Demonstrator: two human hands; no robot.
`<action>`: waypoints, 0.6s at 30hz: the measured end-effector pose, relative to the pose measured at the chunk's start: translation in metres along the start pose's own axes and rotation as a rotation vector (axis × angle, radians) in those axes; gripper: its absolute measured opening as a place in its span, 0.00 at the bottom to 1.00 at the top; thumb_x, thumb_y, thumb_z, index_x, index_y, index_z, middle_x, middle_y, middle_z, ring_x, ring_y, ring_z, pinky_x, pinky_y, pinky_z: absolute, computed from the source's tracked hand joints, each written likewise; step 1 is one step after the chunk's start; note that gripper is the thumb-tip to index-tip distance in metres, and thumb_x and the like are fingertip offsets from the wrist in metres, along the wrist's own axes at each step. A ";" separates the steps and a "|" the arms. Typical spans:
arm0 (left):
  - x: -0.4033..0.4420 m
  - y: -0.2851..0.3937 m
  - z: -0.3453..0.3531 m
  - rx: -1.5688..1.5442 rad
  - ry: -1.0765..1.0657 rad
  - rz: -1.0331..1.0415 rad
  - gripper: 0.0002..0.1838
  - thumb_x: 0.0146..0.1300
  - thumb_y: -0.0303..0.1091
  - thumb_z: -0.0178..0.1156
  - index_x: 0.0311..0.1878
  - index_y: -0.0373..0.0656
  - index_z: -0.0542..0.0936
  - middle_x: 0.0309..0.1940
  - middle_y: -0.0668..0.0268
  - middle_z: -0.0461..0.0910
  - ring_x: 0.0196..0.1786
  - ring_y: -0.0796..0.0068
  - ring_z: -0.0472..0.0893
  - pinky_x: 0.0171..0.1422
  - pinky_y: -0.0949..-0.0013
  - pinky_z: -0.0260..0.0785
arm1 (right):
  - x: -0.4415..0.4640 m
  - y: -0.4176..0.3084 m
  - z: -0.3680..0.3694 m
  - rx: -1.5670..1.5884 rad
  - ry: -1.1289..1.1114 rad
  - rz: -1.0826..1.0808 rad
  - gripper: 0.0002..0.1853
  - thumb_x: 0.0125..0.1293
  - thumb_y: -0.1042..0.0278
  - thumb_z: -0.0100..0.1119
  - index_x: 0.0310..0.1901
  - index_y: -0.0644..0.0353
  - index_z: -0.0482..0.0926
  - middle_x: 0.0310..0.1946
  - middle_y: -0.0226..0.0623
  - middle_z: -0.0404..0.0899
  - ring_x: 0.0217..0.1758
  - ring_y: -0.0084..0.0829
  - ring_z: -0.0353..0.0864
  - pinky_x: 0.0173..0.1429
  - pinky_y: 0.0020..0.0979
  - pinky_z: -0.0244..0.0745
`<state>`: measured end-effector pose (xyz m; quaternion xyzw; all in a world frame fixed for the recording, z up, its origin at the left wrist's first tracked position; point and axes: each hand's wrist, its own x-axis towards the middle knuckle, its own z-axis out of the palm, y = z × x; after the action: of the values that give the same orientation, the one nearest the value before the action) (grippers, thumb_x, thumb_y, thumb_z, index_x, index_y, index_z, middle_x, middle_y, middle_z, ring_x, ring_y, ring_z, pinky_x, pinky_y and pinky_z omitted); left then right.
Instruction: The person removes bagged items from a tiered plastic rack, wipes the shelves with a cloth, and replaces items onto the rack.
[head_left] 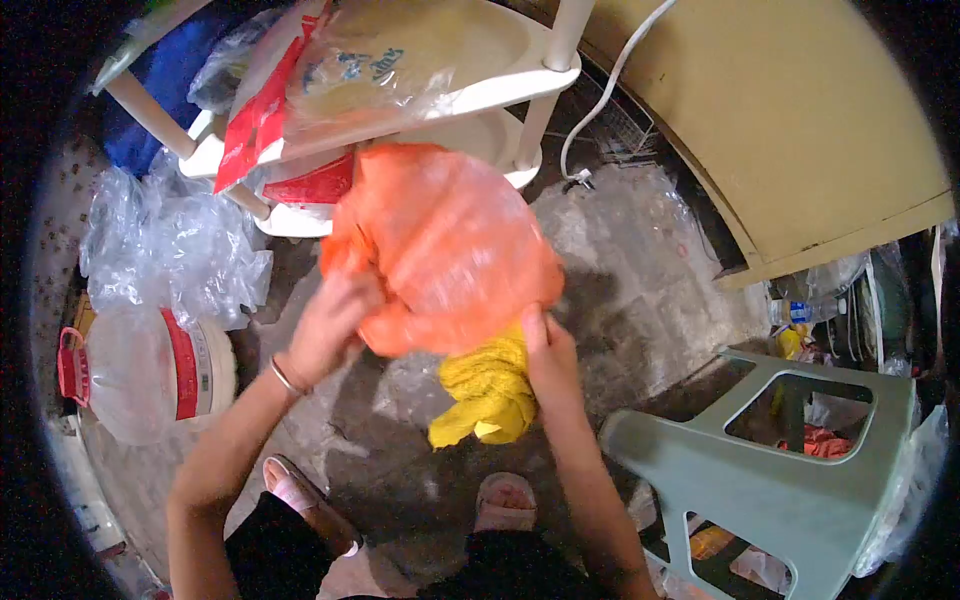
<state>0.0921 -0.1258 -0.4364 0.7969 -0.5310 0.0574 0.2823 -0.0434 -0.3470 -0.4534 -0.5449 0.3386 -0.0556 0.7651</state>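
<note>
An orange plastic bag (455, 240), spread and puffed out, hangs in front of me above the floor. My left hand (335, 318), slightly blurred, is closed on its gathered left side. On the bag's lower right edge, my right hand (552, 365) pinches with the thumb up, its fingers mostly hidden. Just below the bag is a bunched, twisted yellow bundle of textured cloth or mesh (490, 385), touching my right hand; whether that hand also grips it, I cannot tell.
A white plastic shelf rack (480, 105) holding plastic packaging stands ahead. Clear plastic bags (175, 235) lie left, above a large clear jug (135, 375). A grey-green stool (780, 440) is on its side at right, below a yellowish cabinet (800, 130). A white cable (605, 95) trails down.
</note>
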 end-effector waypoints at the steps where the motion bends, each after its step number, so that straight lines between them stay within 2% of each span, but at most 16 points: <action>1: -0.001 0.012 0.004 -0.033 -0.091 0.052 0.19 0.38 0.24 0.55 0.39 0.39 0.72 0.42 0.58 0.69 0.46 0.57 0.71 0.51 0.61 0.65 | -0.002 0.006 0.001 -0.008 0.009 0.003 0.20 0.55 0.60 0.60 0.44 0.68 0.74 0.39 0.37 0.77 0.41 0.26 0.74 0.48 0.26 0.68; 3: -0.004 0.025 0.017 -0.087 -0.094 0.058 0.19 0.40 0.25 0.56 0.41 0.40 0.72 0.42 0.59 0.69 0.45 0.58 0.72 0.49 0.63 0.65 | -0.013 0.022 -0.001 0.059 0.084 -0.012 0.21 0.53 0.60 0.62 0.42 0.69 0.74 0.38 0.37 0.77 0.39 0.27 0.74 0.45 0.28 0.68; 4: -0.007 0.030 0.023 -0.098 -0.091 0.054 0.19 0.40 0.25 0.56 0.41 0.40 0.72 0.42 0.59 0.69 0.45 0.58 0.72 0.49 0.63 0.65 | -0.020 0.026 -0.004 0.108 0.143 0.064 0.20 0.51 0.61 0.63 0.38 0.71 0.75 0.36 0.38 0.78 0.37 0.27 0.75 0.42 0.28 0.69; 6: -0.013 0.035 0.034 -0.056 -0.226 0.132 0.20 0.41 0.25 0.56 0.43 0.42 0.72 0.44 0.61 0.69 0.46 0.59 0.71 0.48 0.63 0.65 | -0.015 0.056 -0.021 0.044 0.192 0.097 0.18 0.53 0.64 0.61 0.40 0.70 0.75 0.36 0.36 0.77 0.36 0.25 0.75 0.41 0.26 0.70; 8: -0.015 0.041 0.044 -0.052 -0.258 0.109 0.21 0.42 0.25 0.56 0.45 0.42 0.71 0.46 0.62 0.69 0.47 0.60 0.70 0.49 0.63 0.65 | -0.014 0.067 -0.032 -0.012 0.244 0.132 0.17 0.54 0.67 0.59 0.42 0.70 0.74 0.37 0.35 0.76 0.35 0.22 0.75 0.40 0.24 0.70; 10: -0.013 0.044 0.047 -0.039 -0.331 0.059 0.22 0.43 0.25 0.55 0.47 0.43 0.70 0.49 0.63 0.67 0.50 0.61 0.69 0.49 0.63 0.65 | -0.012 0.057 -0.034 -0.052 0.213 -0.046 0.14 0.54 0.68 0.59 0.38 0.70 0.75 0.35 0.35 0.77 0.34 0.22 0.75 0.39 0.24 0.70; 14: -0.015 0.041 0.050 -0.081 -0.310 0.017 0.22 0.43 0.25 0.56 0.47 0.43 0.70 0.49 0.62 0.67 0.51 0.60 0.69 0.50 0.62 0.65 | -0.009 0.043 -0.028 -0.119 0.192 -0.114 0.12 0.53 0.68 0.59 0.34 0.71 0.76 0.32 0.35 0.78 0.34 0.21 0.74 0.37 0.23 0.69; 16: -0.017 0.037 0.049 -0.139 -0.314 -0.027 0.22 0.42 0.24 0.58 0.46 0.42 0.70 0.49 0.61 0.68 0.52 0.59 0.68 0.53 0.62 0.64 | -0.006 0.045 -0.026 -0.395 0.225 -0.117 0.13 0.53 0.68 0.58 0.33 0.72 0.76 0.29 0.35 0.79 0.32 0.21 0.74 0.36 0.25 0.69; 18: -0.026 0.038 0.040 -0.192 -0.257 -0.042 0.22 0.42 0.23 0.57 0.46 0.41 0.70 0.48 0.60 0.68 0.52 0.59 0.69 0.54 0.62 0.63 | -0.009 0.053 -0.023 -0.433 0.259 -0.146 0.13 0.53 0.68 0.58 0.33 0.73 0.76 0.28 0.36 0.79 0.32 0.22 0.75 0.37 0.25 0.69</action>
<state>0.0387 -0.1359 -0.4652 0.7780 -0.5490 -0.1021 0.2878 -0.0785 -0.3402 -0.4994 -0.7072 0.3974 -0.1064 0.5749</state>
